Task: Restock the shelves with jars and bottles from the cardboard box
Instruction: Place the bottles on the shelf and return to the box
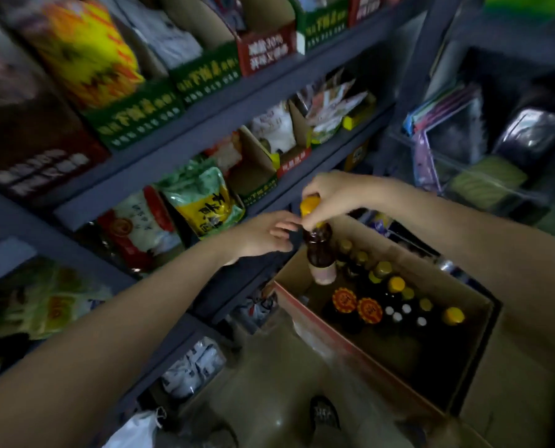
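The bottle point(319, 250) hung above the near corner of the box point(360, 354), in front of the shelves point(205, 124). The right hand point(329, 195) pinched it only by its yellow cap point(310, 205); the left hand point(263, 236) was beside it with relaxed fingers, holding nothing. I judged that such a small hold could slip, and the bottle could fall on the others. The box held many dark bottles with yellow caps and two jars point(357, 305) with red and gold lids.
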Demonstrator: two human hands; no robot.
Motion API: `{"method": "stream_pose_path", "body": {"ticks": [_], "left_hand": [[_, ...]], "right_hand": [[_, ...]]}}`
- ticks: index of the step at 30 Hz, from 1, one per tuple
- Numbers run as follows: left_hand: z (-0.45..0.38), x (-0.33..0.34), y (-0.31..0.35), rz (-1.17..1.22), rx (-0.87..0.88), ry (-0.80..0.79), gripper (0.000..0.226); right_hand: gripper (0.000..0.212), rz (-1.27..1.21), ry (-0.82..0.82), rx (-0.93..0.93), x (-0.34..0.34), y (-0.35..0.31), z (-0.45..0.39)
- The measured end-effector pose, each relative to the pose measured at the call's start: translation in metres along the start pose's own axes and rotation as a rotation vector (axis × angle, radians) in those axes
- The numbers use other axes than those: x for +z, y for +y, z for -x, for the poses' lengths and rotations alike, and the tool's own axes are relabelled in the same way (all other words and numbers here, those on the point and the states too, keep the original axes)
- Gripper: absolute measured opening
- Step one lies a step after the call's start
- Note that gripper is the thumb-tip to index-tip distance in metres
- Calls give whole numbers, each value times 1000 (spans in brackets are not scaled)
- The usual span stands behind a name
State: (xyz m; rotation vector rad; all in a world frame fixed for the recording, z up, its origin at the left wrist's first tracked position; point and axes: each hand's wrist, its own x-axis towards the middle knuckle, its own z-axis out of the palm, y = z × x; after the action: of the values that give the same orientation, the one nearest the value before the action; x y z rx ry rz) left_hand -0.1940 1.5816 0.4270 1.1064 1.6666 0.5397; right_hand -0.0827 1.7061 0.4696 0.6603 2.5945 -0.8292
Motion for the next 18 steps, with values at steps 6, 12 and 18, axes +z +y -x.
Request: {"method": "stream_pose_path", "body": {"ticks": [6,12,18], "left_hand": [[186,-61,8,297,219,-109,47],[376,-114,5,398,448,151,33],[510,-169,11,324,588,720,34]], "right_hand": [[32,-257,105,-267,-37,-184,71],[10,-784,170,-566,-31,-372,116],[20,-749,201,-820,-30,-491,145]]}}
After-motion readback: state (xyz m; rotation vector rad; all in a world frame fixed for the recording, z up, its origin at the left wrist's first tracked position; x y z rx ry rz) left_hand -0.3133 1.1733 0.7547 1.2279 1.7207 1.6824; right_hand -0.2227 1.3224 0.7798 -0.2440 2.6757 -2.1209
